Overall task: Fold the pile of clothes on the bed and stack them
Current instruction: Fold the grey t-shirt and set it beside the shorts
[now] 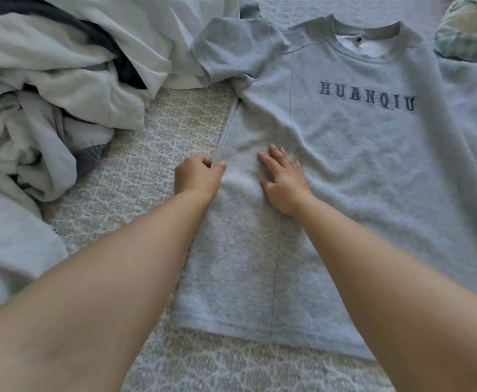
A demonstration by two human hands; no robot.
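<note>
Grey T-shirt [344, 171] lies flat – left hand [196, 175] apparently pinching its side seam, right hand [284, 182] spread, pressing it

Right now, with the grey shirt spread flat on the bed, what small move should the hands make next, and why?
Probably lift the side edge and fold it inward across the grey shirt. The left hand already pinches that edge at the side seam, while the right hand lies flat on the fabric beside it, where it could serve as the fold line. The left sleeve is bunched, so it may need smoothing too.
</note>
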